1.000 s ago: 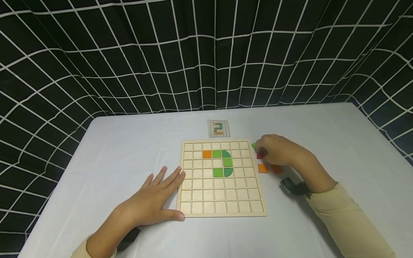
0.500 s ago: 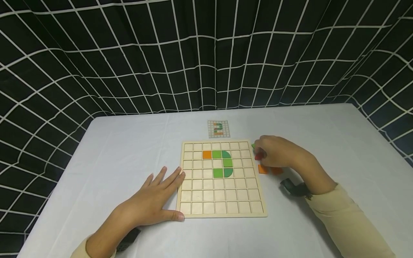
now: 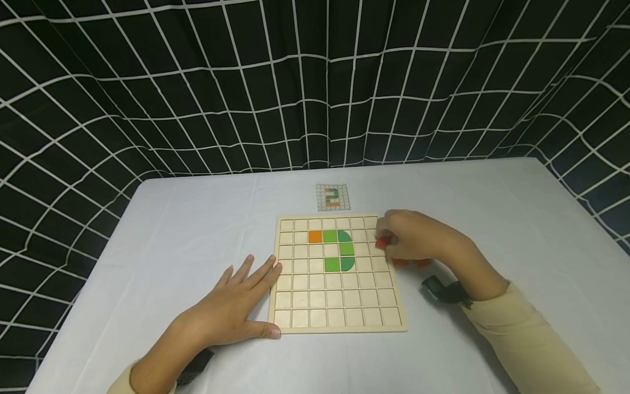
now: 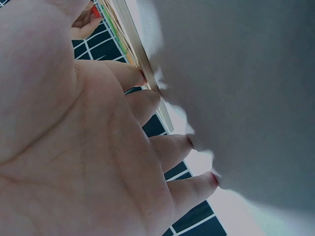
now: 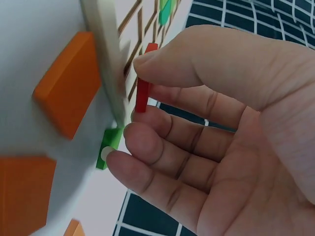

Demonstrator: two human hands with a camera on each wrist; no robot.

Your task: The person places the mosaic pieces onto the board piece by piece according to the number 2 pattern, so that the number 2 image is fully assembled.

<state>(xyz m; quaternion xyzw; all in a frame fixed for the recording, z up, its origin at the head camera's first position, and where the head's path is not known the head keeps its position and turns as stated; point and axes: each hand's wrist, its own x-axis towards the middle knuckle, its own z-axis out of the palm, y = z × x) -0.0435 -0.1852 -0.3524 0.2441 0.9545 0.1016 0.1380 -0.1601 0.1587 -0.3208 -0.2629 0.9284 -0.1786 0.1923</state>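
My right hand point(image 3: 413, 235) pinches a red tile point(image 5: 143, 91) between thumb and fingers, over the right edge of the wooden grid board point(image 3: 315, 314). With fingers spread, my left hand point(image 3: 231, 306) rests along the board's left side, fingertips at its edge; in the left wrist view its fingers point(image 4: 142, 105) reach to that rim. On the board lie an orange square point(image 3: 315, 236), several light green squares point(image 3: 330, 236) and two dark green rounded tiles point(image 3: 347, 264), set in the grid's upper middle.
Right of the board, loose orange tiles point(image 5: 71, 83) and a green tile point(image 5: 109, 145) lie on the white cloth, partly behind my right hand in the head view. A small pattern card point(image 3: 333, 197) lies beyond the board. A dark curtain with white grid lines point(image 3: 325, 82) hangs behind the table.
My right hand has lifted the red tile from beside the board and moved it left, over the board's right edge. The left hand stays in place.
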